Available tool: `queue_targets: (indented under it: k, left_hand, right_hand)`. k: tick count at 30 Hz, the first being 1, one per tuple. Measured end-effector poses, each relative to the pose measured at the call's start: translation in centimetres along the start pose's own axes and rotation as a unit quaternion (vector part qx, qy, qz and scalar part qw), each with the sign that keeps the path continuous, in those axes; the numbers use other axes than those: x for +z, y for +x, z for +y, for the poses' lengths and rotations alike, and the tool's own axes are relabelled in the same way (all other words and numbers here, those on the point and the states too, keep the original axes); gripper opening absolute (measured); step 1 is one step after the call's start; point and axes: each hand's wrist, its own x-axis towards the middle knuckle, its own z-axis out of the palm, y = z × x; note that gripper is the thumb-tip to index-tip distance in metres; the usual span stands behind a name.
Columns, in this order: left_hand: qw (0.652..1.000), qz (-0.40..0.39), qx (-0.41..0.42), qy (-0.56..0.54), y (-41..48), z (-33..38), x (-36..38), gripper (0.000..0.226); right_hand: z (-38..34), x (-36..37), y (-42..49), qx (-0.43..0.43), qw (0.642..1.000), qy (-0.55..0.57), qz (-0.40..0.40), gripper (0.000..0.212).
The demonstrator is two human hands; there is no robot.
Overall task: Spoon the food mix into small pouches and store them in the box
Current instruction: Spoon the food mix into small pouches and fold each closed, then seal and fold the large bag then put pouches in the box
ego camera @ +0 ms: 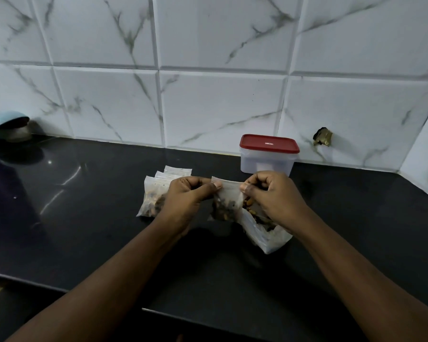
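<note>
My fingers (216,185) were closed on the top edge of a small pouch (226,202). My left hand (183,197) pinched the edge's left end and my right hand (269,193) pinched its right end, thumbs toward me and the other fingers curled behind. The pouch hung upright between the two hands, with the food mix (223,212) of nuts and dark bits gathered in its lower half, and its bottom was at or just above the counter (97,206); I could not tell which.

Under my right hand lay a larger open bag (266,239), slumped on the counter, with more of the mix showing at its mouth just beside the pouch. On the far side of my left hand, partly hidden by it, sat a stack of pouches (151,193); the nearest one held mix, and the ones behind it were too covered to judge.

Beyond my right hand, against the tiled wall (220,102), stood the box (267,160), translucent, with its red lid (269,143) on. Well off past my left hand, near the wall, a light blue bowl (0,124) lay tipped.
</note>
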Motion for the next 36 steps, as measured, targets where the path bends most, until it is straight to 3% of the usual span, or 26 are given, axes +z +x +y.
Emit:
queue_targets:
  k: [11, 18, 23, 27, 30, 33, 34, 36]
  left_hand:
    - [0.997, 0.062, 0.029, 0.035, -0.6, 0.7, 0.6, 0.015]
    - [0.953, 0.061, 0.129, 0.269, -0.3, 3.1, -0.8, 0.018]
    - [0.961, 0.138, 0.072, 0.229, -1.5, 4.8, -6.6, 0.017]
    - [0.948, 0.155, 0.009, 0.279, -2.7, 4.2, -10.3, 0.020]
    - [0.925, 0.171, -0.028, 0.338, -2.9, 3.9, -11.8, 0.017]
    - [0.896, 0.179, -0.043, 0.404, -2.5, 4.1, -11.5, 0.014]
    - [0.867, 0.184, -0.029, 0.462, -2.4, 4.4, -10.6, 0.013]
    - [0.784, 0.190, 0.018, 0.591, -2.2, 5.0, -8.2, 0.038]
  right_hand:
    - [0.1, 0.1, 0.2, -0.008, 1.000, -0.012, -0.001, 0.019]
    - [-0.6, 0.2, -0.3, -0.044, 0.997, -0.068, -0.014, 0.030]
    - [0.3, -2.6, 0.8, -0.106, 0.982, -0.142, 0.069, 0.028]
    - [1.7, -6.4, 1.8, -0.139, 0.960, -0.218, 0.106, 0.022]
    - [3.0, -8.6, 2.4, -0.068, 0.956, -0.282, 0.042, 0.015]
    - [4.5, -10.0, 2.7, 0.049, 0.934, -0.340, -0.097, 0.020]
    - [4.9, -10.2, 2.6, 0.080, 0.923, -0.347, -0.144, 0.023]
    - [5.4, -10.2, 2.6, 0.118, 0.907, -0.340, -0.217, 0.025]
